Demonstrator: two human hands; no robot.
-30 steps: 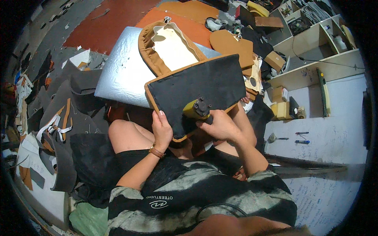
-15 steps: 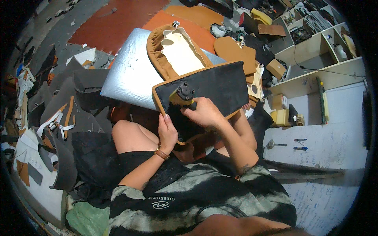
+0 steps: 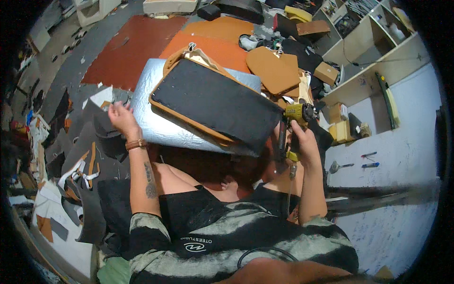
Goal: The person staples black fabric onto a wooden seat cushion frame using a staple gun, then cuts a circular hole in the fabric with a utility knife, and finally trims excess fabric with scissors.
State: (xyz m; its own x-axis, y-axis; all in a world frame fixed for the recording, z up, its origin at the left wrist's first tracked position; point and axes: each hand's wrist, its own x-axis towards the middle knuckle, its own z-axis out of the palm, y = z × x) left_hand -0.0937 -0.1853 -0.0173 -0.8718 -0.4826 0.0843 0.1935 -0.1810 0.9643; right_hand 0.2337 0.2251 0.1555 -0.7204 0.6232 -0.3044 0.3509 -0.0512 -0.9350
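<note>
Atop the silver pad (image 3: 143, 113), through the head camera, I see the flat piece (image 3: 215, 104) lying black side up. That black cover already spans its face, with tan edging (image 3: 189, 126) along the near side; how much is fastened, I can't judge from here. My left hand (image 3: 124, 120) has a loose, empty grip beside the pad; my right hand's (image 3: 305, 142) grip wraps the yellow tool (image 3: 294, 111).

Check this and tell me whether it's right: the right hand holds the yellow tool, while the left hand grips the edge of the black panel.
Not quite: the head view shows the left hand open and apart from the black panel, off its left end. The right hand does hold the yellow tool.
</note>
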